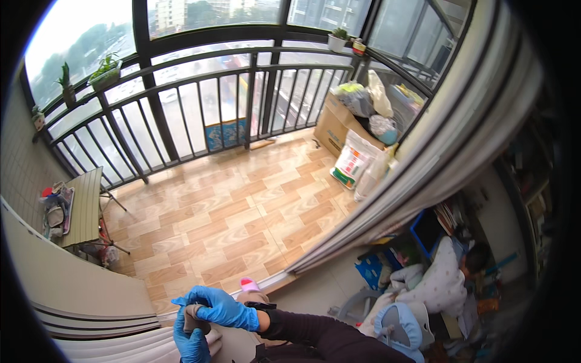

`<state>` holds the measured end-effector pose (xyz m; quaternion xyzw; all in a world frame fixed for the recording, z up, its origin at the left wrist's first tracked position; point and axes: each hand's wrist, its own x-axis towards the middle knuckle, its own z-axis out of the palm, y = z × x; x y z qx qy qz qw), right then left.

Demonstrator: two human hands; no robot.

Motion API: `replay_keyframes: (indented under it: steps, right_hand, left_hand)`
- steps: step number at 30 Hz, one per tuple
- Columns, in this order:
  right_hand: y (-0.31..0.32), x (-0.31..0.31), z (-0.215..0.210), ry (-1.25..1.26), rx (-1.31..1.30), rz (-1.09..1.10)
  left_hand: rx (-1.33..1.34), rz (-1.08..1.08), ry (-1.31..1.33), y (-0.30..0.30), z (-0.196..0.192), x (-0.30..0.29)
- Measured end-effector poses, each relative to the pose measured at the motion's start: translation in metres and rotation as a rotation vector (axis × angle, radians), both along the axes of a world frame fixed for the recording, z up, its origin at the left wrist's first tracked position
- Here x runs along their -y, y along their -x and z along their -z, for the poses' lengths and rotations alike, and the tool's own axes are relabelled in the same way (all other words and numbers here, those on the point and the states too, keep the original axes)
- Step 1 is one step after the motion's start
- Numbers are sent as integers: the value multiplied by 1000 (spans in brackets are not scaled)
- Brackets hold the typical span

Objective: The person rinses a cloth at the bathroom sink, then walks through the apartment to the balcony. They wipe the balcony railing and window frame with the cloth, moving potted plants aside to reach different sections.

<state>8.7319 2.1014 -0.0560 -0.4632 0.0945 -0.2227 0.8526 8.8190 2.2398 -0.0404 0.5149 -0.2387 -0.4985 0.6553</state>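
Note:
Both hands wear blue disposable gloves and are close together at the lower edge, left of centre. Between them is a small, folded grey-brown piece that looks like cloth (194,319). My right hand (226,307) reaches over from the right, its fingers closed on the upper part of the piece. Below it, my left hand (192,346) is wrapped round the lower left side. The palms and part of the piece are hidden by the gloves. Just beyond the right wrist, a pink slipper (247,282) shows at the balcony threshold.
A balcony with a wood-look tile floor (242,212) lies ahead, closed by a black railing (251,100). At left stands a folding table (85,209) with odds and ends. Cardboard box (334,124) and bags are at right. Beside a curtain (417,157), a person (442,278) sits indoors.

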Motion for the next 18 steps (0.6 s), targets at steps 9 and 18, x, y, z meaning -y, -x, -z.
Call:
replay_keyframes:
  steps: [9, 18]
  right_hand:
    - [-55, 181, -73, -168, -156, -11]
    - [-112, 261, -113, 2, -359, 219]
  left_hand:
    - [150, -189, -168, -81, -58, 180]
    - [-210, -400, -35, -189, -115, 278]
